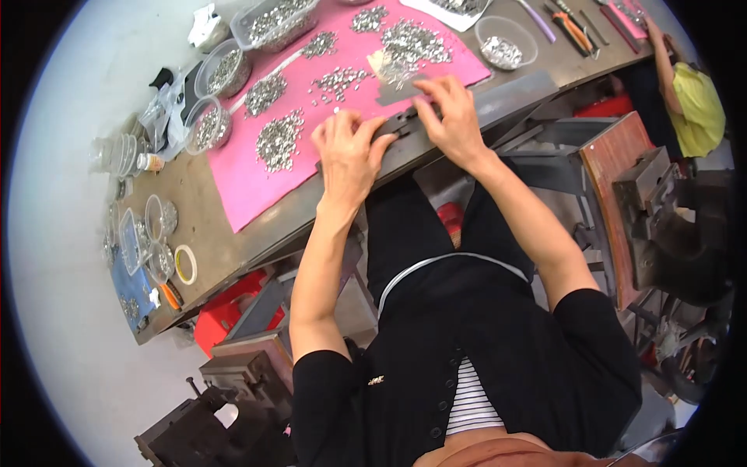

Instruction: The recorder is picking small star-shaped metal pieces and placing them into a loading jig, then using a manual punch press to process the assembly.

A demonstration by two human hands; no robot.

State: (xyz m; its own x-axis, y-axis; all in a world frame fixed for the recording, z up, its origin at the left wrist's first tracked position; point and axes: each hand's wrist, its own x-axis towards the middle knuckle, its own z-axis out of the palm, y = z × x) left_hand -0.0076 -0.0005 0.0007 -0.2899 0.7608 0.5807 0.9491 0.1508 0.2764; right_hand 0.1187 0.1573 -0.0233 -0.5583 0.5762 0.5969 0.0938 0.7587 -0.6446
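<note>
A dark notched metal bar (pixel 401 128) lies along the front edge of the table, between my hands. My left hand (pixel 348 152) is closed at its left end, with bent fingers and the thumb against it. From the other end my right hand (pixel 451 121) grips it, fingers bent and thumb pointing inward. The fingers cover both ends of the bar. Just beyond my right fingertips a flat grey plate (pixel 398 92) rests on a pink sheet (pixel 241 191). Piles of small silvery metal parts (pixel 278 142) are spread over the sheet; their exact kind is too small to tell.
Clear tubs of metal parts (pixel 208 128) stand left of the sheet, and a clear bowl (pixel 506 43) at the far right. Orange-handled pliers (pixel 572 33) lie beyond it. A tape roll (pixel 186 265) sits near the left edge. Another person (pixel 692 109) is at the right.
</note>
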